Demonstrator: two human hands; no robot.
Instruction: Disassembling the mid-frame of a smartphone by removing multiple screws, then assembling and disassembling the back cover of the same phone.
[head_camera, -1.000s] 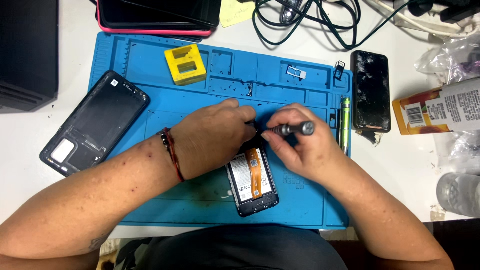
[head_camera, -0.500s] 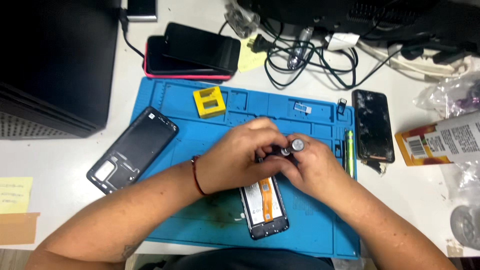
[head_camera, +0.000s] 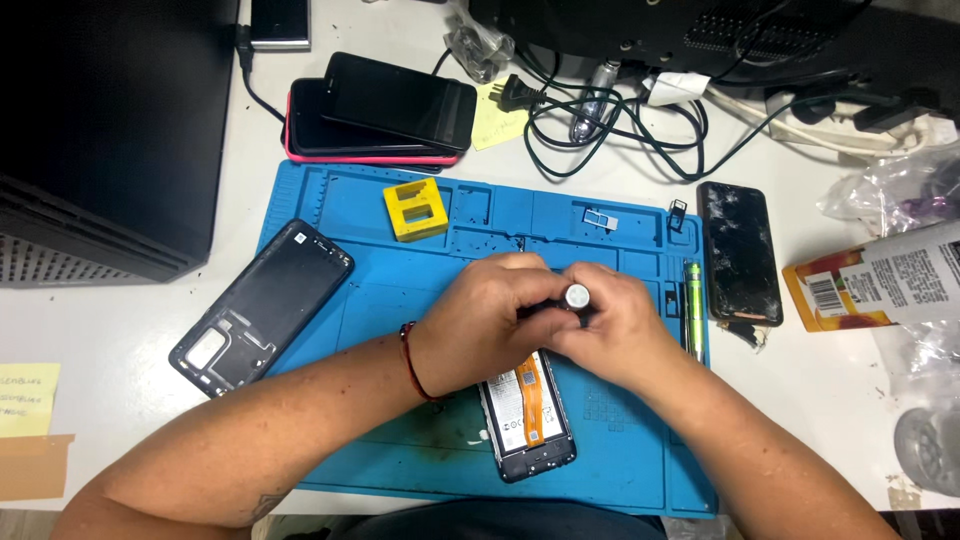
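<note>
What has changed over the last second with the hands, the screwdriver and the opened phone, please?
The screwdriver has tipped from lying sideways to standing nearly on end, its silver cap facing the camera. The right hand still grips it, and the left hand still steadies it over the opened phone. The phone, the back cover and the yellow block kept their places on the blue mat.

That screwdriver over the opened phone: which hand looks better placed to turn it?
Probably the right hand: its fingers wrap the screwdriver at the silver cap. The left hand lies across the opened phone, apparently steadying it.
</note>
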